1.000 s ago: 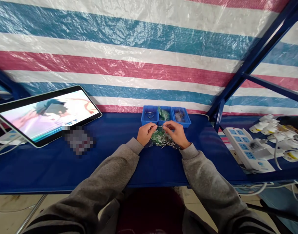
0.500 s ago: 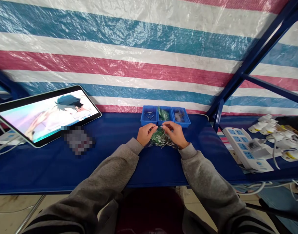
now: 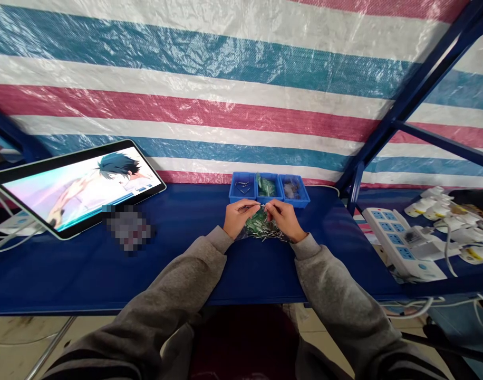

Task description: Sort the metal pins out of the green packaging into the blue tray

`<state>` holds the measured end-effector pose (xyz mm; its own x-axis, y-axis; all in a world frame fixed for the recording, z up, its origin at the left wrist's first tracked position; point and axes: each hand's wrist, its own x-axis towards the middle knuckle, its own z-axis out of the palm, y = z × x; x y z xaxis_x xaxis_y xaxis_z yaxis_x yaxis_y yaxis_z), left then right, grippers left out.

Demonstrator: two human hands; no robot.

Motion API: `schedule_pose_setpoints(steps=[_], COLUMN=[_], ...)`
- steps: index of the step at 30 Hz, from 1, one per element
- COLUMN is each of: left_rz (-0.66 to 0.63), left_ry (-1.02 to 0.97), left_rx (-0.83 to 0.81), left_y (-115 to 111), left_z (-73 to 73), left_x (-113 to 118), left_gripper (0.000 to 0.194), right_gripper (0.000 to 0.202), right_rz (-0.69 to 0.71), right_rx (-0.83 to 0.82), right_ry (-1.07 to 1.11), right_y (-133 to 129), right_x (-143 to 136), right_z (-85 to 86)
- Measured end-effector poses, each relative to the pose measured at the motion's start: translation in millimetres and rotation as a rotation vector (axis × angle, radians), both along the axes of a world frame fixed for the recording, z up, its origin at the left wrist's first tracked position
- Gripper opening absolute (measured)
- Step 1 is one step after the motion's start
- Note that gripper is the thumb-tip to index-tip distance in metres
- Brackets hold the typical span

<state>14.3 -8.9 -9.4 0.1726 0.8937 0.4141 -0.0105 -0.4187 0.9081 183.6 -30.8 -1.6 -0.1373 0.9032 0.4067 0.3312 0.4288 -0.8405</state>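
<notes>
My left hand (image 3: 239, 216) and my right hand (image 3: 284, 217) meet fingertip to fingertip, both pinching a small metallic piece (image 3: 262, 206) whose details are too small to tell. Beneath them on the blue table lies a clear bag (image 3: 265, 230) with green material and a heap of small metal pins. Just behind the hands stand three joined blue bins: the left bin (image 3: 243, 187) holds a few metal pins, the middle bin (image 3: 267, 186) green packets, and the right bin (image 3: 292, 188) small translucent pieces.
A tablet (image 3: 79, 187) showing a cartoon picture leans at the left of the blue table (image 3: 178, 264), with a blurred item (image 3: 129, 229) near it. At the right are a power strip (image 3: 402, 245) and several white bottles (image 3: 437, 206). A striped sheet (image 3: 225, 116) hangs behind.
Both hands have drawn closer together at the fingertips over the bag. The picture on the tablet has shifted slightly, and the whole view has moved a little.
</notes>
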Motion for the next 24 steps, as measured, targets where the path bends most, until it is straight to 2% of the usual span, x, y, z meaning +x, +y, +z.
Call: schedule_pose_setpoints(steps=[3, 6, 9, 12, 16, 21, 24], left_rz=[-0.007, -0.040, -0.056, -0.012, 0.055, 0.102, 0.123], left_ry=[-0.034, -0.016, 0.149, 0.335, 0.416, 0.319, 0.263], left_rx=[-0.009, 0.007, 0.097, 0.258, 0.385, 0.303, 0.258], left_y=[0.7, 1.0, 0.9, 1.4, 3.3, 2.1, -0.9], left_z=[-0.5, -0.9, -0.1, 1.2, 1.0, 2.0, 3.5], left_x=[0.7, -1.5, -4.7, -7.6, -10.3, -10.6, -9.4], left_gripper=[0.032, 0.032, 0.033, 0.036, 0.033, 0.028, 0.026], right_gripper=[0.044, 0.044, 0.040, 0.038, 0.033, 0.029, 0.028], right_rz=[-0.019, -0.118, -0.206, -0.239, -0.188, -0.022, 0.027], right_rx=[-0.021, -0.001, 0.040, 0.072, 0.109, 0.140, 0.137], right_ry=[-0.006, -0.022, -0.029, -0.033, -0.017, -0.038, -0.056], right_y=[0.8, 1.3, 1.8, 1.5, -0.2, -0.9, -0.1], right_x=[-1.1, 0.0, 3.1, 5.4, 6.0, 4.3, 2.7], right_z=[-1.6, -0.2, 1.1, 1.2, 2.1, 2.8, 1.1])
